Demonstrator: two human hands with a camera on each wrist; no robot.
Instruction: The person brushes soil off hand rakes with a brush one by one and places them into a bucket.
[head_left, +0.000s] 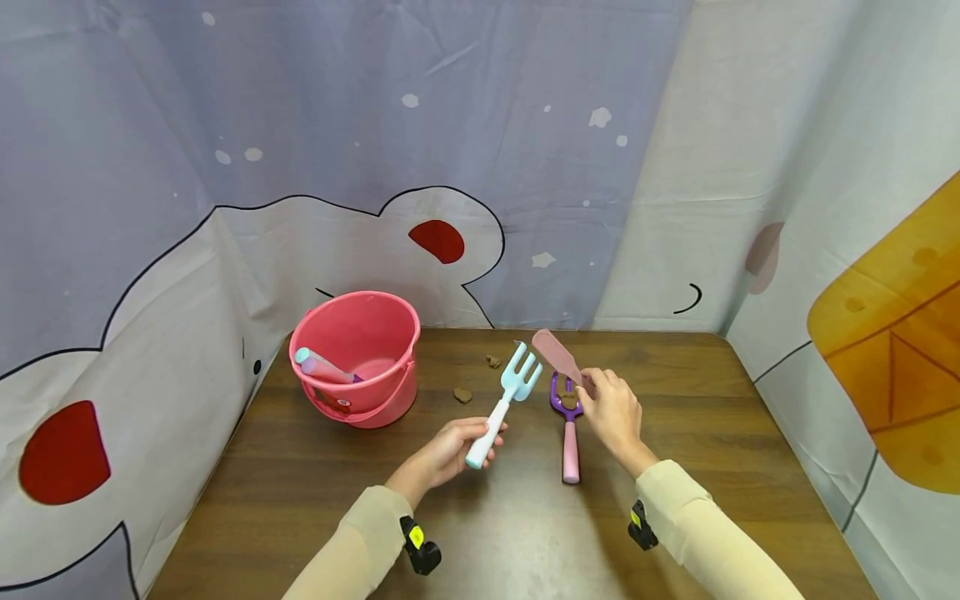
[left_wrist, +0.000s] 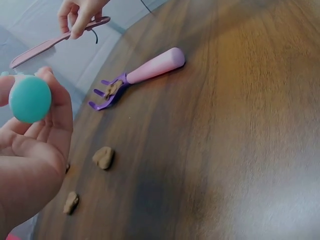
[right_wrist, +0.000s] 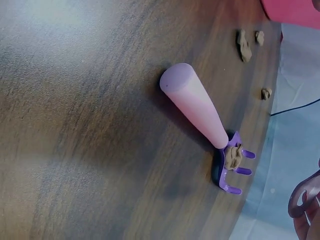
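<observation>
My left hand (head_left: 448,450) grips the white handle of a toy garden fork (head_left: 514,379) with pale blue tines, raised above the table. In the left wrist view its teal handle end (left_wrist: 31,99) faces the camera. My right hand (head_left: 615,410) pinches a flat pink plastic spatula (head_left: 555,352) near its end, which has a hole in it. Below the two hands a purple toy fork (head_left: 571,450) with a pink handle lies on the table. A brown clay-like lump (right_wrist: 233,157) sits on its head.
A pink bucket (head_left: 390,392) stands at the back left, with a purple and teal-ended tool handle (head_left: 324,367) inside. Several brown lumps (left_wrist: 103,157) lie on the wooden table (head_left: 705,400). A printed curtain (head_left: 525,167) hangs behind.
</observation>
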